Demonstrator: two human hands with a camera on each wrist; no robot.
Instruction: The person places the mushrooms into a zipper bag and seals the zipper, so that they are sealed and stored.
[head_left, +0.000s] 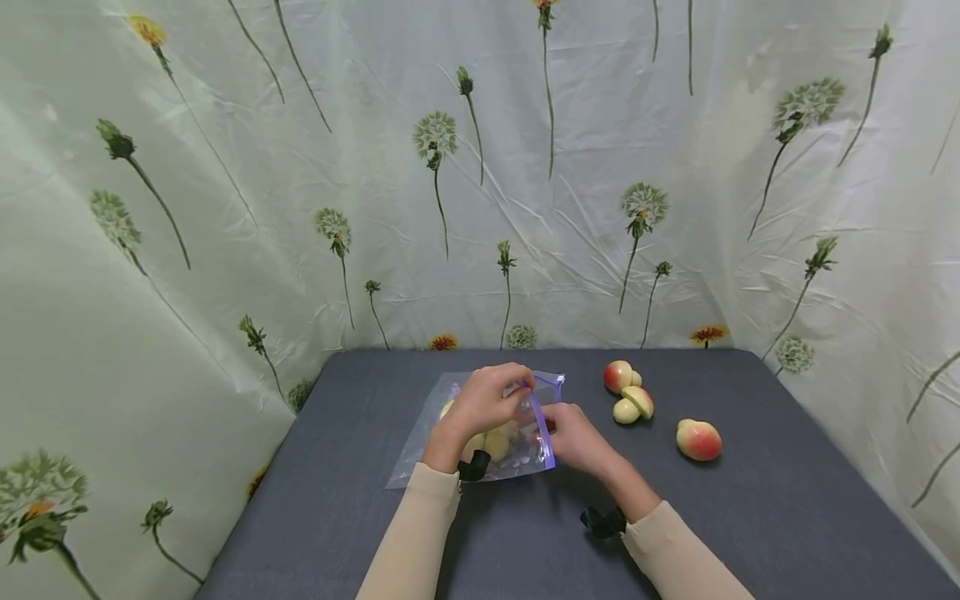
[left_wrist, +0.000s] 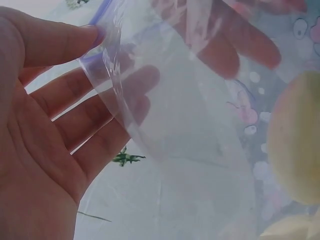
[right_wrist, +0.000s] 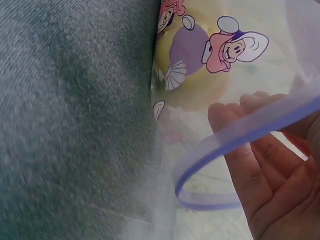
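A clear zip bag [head_left: 420,458] with a purple zip edge and printed cartoon figures lies on the dark table, its mouth facing right. My left hand [head_left: 487,402] pinches the upper rim between thumb and forefinger; its other fingers spread behind the film [left_wrist: 135,107]. My right hand [head_left: 577,439] reaches into the mouth, its fingers [right_wrist: 240,160] extended inside the bag and nothing seen held in them. Pale yellow fruits [head_left: 497,444] lie in the bag, partly hidden by my left hand and wrist. One rounded yellow fruit [left_wrist: 297,140] shows close in the left wrist view.
To the right of the bag, a group of small yellow-and-red fruits [head_left: 618,377] sits on the table [head_left: 360,533]. Another yellow-and-red fruit [head_left: 699,440] lies nearer the right edge. A flower-printed curtain [head_left: 480,208] hangs behind. Dark straps [head_left: 603,522] are at both wrists.
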